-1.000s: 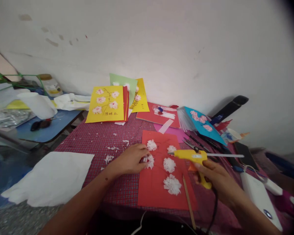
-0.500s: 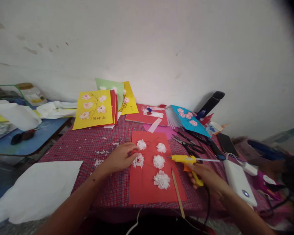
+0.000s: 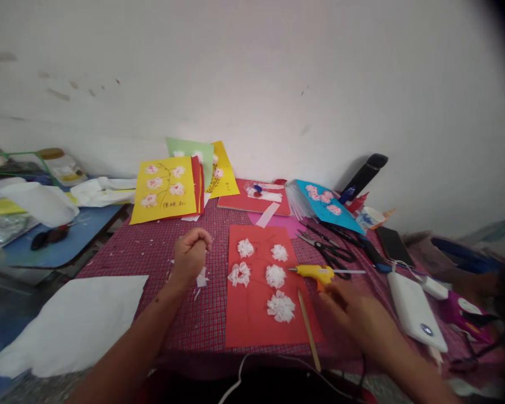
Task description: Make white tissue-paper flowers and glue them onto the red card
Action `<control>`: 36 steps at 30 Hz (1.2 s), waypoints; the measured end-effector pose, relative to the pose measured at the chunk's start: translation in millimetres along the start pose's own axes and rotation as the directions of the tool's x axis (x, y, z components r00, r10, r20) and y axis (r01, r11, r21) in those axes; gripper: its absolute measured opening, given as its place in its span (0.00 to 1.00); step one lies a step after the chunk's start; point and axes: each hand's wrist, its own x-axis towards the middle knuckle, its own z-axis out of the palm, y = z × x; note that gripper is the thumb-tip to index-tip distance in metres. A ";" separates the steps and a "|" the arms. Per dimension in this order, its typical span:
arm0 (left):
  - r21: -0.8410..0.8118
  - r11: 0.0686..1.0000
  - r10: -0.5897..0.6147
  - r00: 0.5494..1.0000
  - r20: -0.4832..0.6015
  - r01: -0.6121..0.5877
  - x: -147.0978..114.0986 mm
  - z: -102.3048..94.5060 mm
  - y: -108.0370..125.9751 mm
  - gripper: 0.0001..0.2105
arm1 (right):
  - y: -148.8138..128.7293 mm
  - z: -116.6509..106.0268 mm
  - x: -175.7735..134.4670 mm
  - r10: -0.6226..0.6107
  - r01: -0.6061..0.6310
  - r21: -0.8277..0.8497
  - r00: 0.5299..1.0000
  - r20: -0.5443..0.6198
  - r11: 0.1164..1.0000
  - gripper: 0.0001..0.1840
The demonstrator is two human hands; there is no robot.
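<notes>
My left hand is closed, fingers curled together, above the checked cloth left of the red card; what it holds, if anything, I cannot make out. White crumpled-paper flowers sit on the red card, and thin drawn lines run between them. One flower at the card's left has a gap in its middle. To the right, my right hand is closed around the handle of a yellow hot glue gun, hiding most of the handle. The gun's nozzle points left over the card's edge, and a glue stick protrudes behind.
A wooden stick lies across the card's right edge. Beyond the gun are black scissors and a white power bank. Finished flower cards stand against the wall. White paper hangs at the left; small paper scraps litter the cloth.
My left hand has moved left, away from the flowers, and curled closed. My right hand has turned over the glue gun's handle, covering more of it.
</notes>
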 end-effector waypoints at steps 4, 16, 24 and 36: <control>-0.363 0.930 -0.057 0.960 -0.274 -0.048 14.8 -8.3 2.1 0.05 | -24.8 32.4 -23.1 -0.056 0.065 -0.066 0.989 0.134 0.996 0.12; -0.514 0.858 -0.127 0.967 -0.221 -0.005 23.7 -16.3 -4.0 0.04 | -9.0 64.2 -27.6 -0.119 0.118 -0.168 0.993 0.003 0.979 0.31; -0.177 0.961 -0.233 0.968 -0.091 0.215 20.3 -4.9 -17.0 0.07 | -7.7 69.8 -31.4 -0.295 0.405 0.170 0.842 -0.451 0.898 0.13; 0.703 0.698 -0.274 0.856 0.439 -0.137 105.6 137.3 -41.7 0.09 | -8.5 73.1 -30.0 -0.364 0.575 0.230 0.729 -0.579 0.786 0.15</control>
